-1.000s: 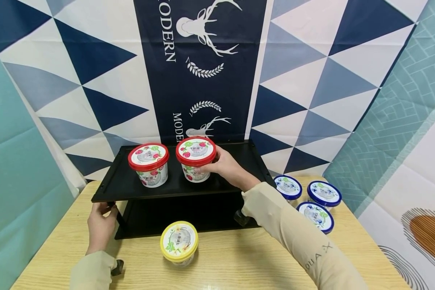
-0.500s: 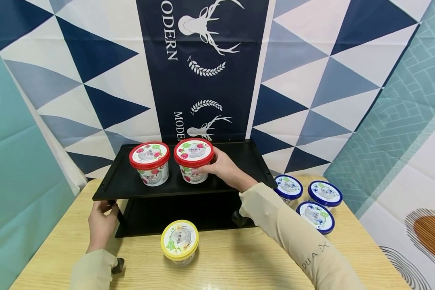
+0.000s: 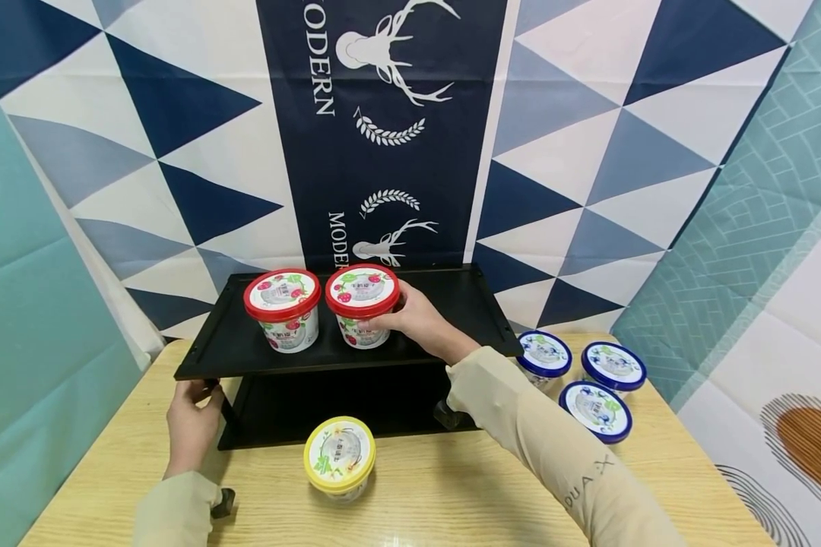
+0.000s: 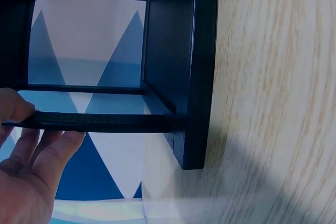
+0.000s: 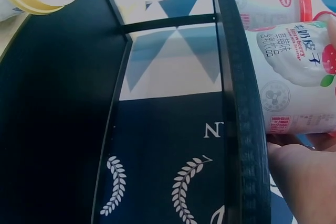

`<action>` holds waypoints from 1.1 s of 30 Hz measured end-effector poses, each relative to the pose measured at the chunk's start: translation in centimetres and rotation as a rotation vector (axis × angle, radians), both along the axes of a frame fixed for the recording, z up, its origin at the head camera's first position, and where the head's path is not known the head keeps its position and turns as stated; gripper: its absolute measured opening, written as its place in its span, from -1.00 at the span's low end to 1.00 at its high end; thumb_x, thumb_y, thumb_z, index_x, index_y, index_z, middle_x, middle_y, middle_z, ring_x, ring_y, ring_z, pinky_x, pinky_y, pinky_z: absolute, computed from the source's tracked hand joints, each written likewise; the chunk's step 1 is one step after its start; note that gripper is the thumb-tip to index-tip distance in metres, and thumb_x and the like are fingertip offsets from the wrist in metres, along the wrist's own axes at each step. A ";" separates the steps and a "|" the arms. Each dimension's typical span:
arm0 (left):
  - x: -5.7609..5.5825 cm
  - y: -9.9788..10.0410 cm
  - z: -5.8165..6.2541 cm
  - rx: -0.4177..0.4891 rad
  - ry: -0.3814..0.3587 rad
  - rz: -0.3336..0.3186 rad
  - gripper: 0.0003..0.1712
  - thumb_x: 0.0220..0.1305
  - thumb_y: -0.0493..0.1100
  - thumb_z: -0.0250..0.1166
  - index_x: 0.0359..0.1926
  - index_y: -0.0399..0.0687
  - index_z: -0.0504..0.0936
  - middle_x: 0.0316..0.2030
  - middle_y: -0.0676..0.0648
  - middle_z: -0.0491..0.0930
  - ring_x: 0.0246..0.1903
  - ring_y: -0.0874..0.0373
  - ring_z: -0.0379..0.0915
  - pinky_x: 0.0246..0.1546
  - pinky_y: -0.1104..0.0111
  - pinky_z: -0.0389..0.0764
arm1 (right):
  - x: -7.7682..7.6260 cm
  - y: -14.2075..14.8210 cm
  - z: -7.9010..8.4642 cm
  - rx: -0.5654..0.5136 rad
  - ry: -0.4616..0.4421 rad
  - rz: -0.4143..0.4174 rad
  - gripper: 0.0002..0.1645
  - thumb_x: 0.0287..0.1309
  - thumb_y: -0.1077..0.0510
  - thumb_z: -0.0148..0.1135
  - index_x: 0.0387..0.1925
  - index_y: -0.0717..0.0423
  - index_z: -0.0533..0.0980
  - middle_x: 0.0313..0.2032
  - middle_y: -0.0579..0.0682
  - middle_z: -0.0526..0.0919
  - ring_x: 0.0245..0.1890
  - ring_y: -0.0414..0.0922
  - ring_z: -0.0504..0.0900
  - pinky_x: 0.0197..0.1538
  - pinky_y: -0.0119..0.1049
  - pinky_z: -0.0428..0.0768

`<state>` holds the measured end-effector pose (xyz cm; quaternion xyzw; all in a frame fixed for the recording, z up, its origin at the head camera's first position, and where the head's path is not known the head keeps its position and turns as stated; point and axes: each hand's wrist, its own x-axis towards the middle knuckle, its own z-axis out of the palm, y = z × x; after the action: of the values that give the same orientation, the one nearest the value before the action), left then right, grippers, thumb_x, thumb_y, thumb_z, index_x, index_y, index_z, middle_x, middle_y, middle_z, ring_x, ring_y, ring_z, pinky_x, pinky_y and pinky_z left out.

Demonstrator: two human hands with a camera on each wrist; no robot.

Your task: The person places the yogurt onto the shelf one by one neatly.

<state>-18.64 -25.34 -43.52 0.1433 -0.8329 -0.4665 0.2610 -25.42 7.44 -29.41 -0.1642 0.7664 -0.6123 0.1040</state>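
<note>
My right hand (image 3: 424, 323) grips a red-lidded strawberry tub (image 3: 362, 304) upright on the top shelf of a black two-tier rack (image 3: 448, 292). In the right wrist view that strawberry tub (image 5: 294, 82) stands against the shelf's edge, fingers partly out of frame. Just left of it sits a second red-lidded tub (image 3: 283, 311), a narrow gap between them. My left hand (image 3: 193, 425) is at the rack's front left corner. The left wrist view shows its thumb and fingers around the rack's thin black post (image 4: 105, 123).
A yellow-lidded tub (image 3: 340, 456) stands on the wooden table (image 3: 451, 494) in front of the rack. Several blue-lidded tubs are grouped at its right, one blue-lidded tub (image 3: 595, 410) nearest me. Patterned cloth (image 3: 554, 152) hangs close behind the rack.
My right hand has shifted the strawberry tub slightly left and down onto the shelf, closer to the other red-lidded tub. The left hand stays at the post.
</note>
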 end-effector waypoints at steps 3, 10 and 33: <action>0.0 0.0 -0.1 -0.002 -0.001 -0.001 -0.68 0.28 -0.27 0.09 0.06 -0.18 0.40 -0.07 -0.28 0.55 -0.26 0.43 0.31 -0.41 0.84 0.27 | -0.1 -0.1 -0.2 0.001 -0.003 -0.008 -0.13 -0.10 0.16 0.45 0.26 -0.03 0.24 0.15 -0.05 0.47 0.15 -0.05 0.43 0.27 -0.07 0.40; 0.1 0.0 -0.4 -0.003 0.009 -0.008 -0.67 0.28 -0.27 0.09 0.07 -0.17 0.40 -0.07 -0.28 0.55 -0.28 0.52 0.30 -0.40 0.84 0.27 | -0.1 -0.3 -0.6 -0.016 -0.011 -0.007 -0.15 -0.10 0.17 0.44 0.25 -0.04 0.26 0.14 -0.05 0.48 0.14 -0.05 0.44 0.27 -0.06 0.39; -0.1 -0.1 -0.2 -0.004 0.022 -0.017 -0.66 0.27 -0.28 0.09 0.08 -0.20 0.39 -0.08 -0.29 0.54 -0.35 0.70 0.16 -0.39 0.84 0.26 | -0.5 -0.9 -0.7 -0.010 -0.012 -0.010 -0.16 -0.07 0.14 0.43 0.26 -0.07 0.26 0.15 -0.07 0.47 0.14 -0.06 0.43 0.26 -0.05 0.41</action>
<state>-18.73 -25.47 -43.68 0.1306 -0.8320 -0.4687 0.2667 -25.97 6.54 -30.10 -0.1573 0.7634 -0.6177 0.1046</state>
